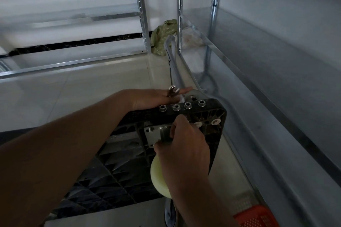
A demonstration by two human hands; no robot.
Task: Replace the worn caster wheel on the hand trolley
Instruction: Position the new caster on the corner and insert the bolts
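On the tiled floor, trolley base (129, 164) lies flipped; right hand (184, 151) grips the pale caster wheel (160, 178) at its mounting plate (154, 134); left hand (153, 98) holds a wrench (173, 91) against the edge.

Head-worn wide-angle camera looking forward and down, sitting close above the upturned trolley deck (129, 162), with floor (92, 88) and shelving frames (203, 61) receding beyond.
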